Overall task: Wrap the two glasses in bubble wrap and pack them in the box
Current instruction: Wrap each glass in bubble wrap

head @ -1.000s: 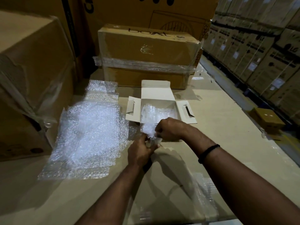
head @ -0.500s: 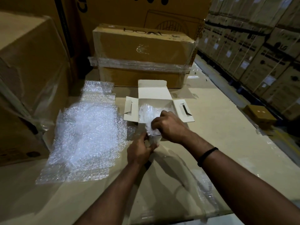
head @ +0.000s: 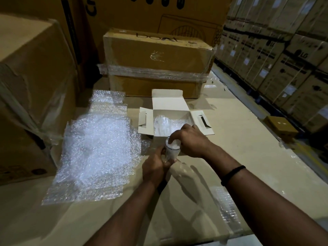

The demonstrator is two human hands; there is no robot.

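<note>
In the head view, just below the middle of the frame, the left hand (head: 156, 167) grips the lower part of a clear drinking glass (head: 171, 154), its fingers curled round the glass and holding it upright over the pale beige surface (head: 239, 139). The right hand (head: 190, 141) comes in from the lower right with a black wristband (head: 232, 174) on its wrist. Its fingers are bunched together and curled down over the rim, clamped on a white wad of bubble wrap (head: 173, 143) that fills the mouth of the glass. Just above the hands, at the centre of the frame, stands a small white cardboard box (head: 168, 102) with its lid and both side flaps folded open. Inside it, toward its left side, lies a second glass wrapped in bubble wrap (head: 160, 126); more wrap shows pale in the right part of the box. To the left of the box and the hands, a pile of loose clear bubble wrap sheets (head: 95, 153) is spread flat on the surface and reaches to the left-centre of the frame. Behind the white box, in the upper centre, sits a long brown cardboard carton banded with clear stretch film (head: 156, 55). A large brown carton (head: 30, 77) fills the left edge. On the right, on the floor, a small brown box (head: 281, 126) sits before a wall of stacked brown cartons (head: 287, 50).
</note>
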